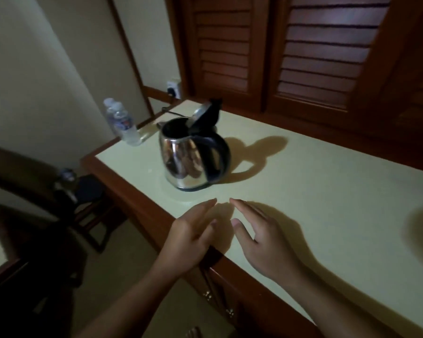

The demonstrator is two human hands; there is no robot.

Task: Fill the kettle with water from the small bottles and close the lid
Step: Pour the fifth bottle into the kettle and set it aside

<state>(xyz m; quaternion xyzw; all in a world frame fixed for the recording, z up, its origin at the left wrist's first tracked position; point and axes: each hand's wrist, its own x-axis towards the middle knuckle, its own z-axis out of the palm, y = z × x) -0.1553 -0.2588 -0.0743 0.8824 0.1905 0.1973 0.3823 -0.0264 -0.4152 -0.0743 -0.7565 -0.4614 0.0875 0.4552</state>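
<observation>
Both hands hover low over the near edge of the counter point(327, 191), flat and spread, holding nothing. Fingertips of the left hand point(193, 230) and right hand point(261, 235) nearly meet, angled toward each other, as if poised to reach forward together.

Just beyond them stands the steel kettle point(193, 157), upright, its black handle turned to the right. Its lid point(200, 114) is tipped up on the hinge, leaving the mouth clear for pouring; I cannot tell whether any water is inside.

At the far left corner of the counter, apart from the kettle, stand small clear bottles point(122, 120), apparently 2, close together and blurred. They look capped, so filling seems not yet begun. A cord runs behind the kettle toward a wall socket point(174, 90).
</observation>
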